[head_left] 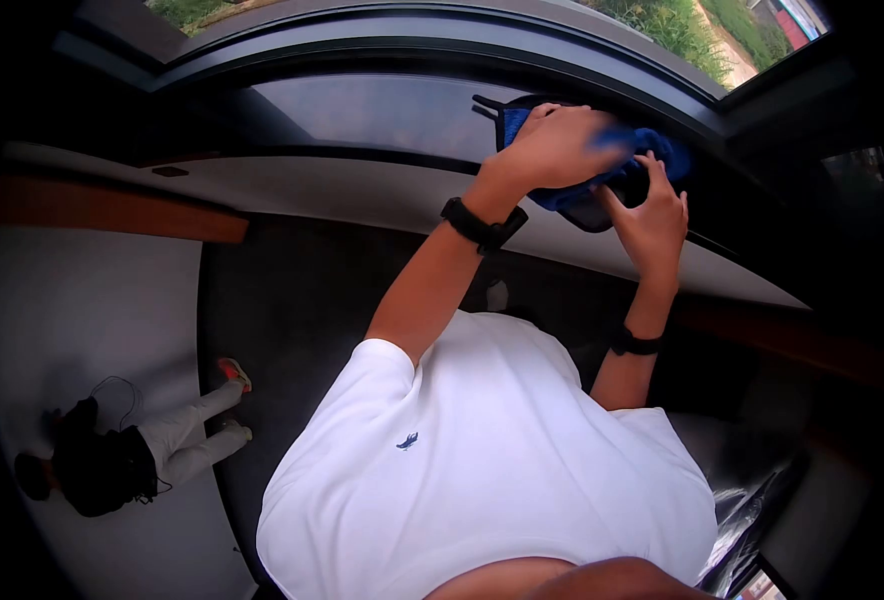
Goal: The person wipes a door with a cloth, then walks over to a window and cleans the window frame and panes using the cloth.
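Note:
A blue fabric item with black edging [672, 152] and a thin black strap rests at the window sill in the head view. I cannot make out its exact kind. My left hand [562, 148] lies over it from above, fingers curled down onto the blue fabric and blurred at the tips. On the right side, my right hand [652, 215] grips it, with thumb and fingers around a dark, rounded part [590, 212]. Each wrist wears a black band. The underside of the item is hidden.
A window frame [382, 45] runs along the top, with greenery outside. Below it is a glossy sill [352, 112]. Another person [112, 455] in a dark top and light trousers is at the lower left. Clear plastic sheeting [747, 510] sits at lower right.

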The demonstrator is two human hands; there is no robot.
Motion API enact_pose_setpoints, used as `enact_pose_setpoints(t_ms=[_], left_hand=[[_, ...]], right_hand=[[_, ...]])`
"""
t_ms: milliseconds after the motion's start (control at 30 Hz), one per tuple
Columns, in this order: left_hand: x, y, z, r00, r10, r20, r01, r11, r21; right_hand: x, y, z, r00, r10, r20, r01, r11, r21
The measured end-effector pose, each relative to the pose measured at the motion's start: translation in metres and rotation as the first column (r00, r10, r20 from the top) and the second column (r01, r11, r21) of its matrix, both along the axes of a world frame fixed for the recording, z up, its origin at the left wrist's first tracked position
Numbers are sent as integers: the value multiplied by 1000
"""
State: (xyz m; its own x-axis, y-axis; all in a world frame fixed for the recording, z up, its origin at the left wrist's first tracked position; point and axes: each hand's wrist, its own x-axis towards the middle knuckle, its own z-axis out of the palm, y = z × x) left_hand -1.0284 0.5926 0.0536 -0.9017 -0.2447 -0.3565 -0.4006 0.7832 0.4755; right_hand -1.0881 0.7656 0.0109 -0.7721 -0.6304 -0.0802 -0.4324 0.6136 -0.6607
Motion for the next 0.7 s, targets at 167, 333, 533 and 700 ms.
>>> enact_pose_setpoints(t_ms=[167,333,533,700], left_hand=[[17,-31,6,971,187,-151,-214,959,-188],[39,-89,53,905,397,-155,-423,882,-209],[60,-107,44,875,451,-175,-484,820,-306],[42,-91,38,915,364,-172,-403,812,-423]], right_hand=[[-19,-44,11,993,118,-16,-119,973,-197],[-19,-118,33,958,265,-110,-287,900,-329],[19,-125,31,932,324,-163,-362,857,-367],[14,-94,23,952,275,-131,-302,798,-522]])
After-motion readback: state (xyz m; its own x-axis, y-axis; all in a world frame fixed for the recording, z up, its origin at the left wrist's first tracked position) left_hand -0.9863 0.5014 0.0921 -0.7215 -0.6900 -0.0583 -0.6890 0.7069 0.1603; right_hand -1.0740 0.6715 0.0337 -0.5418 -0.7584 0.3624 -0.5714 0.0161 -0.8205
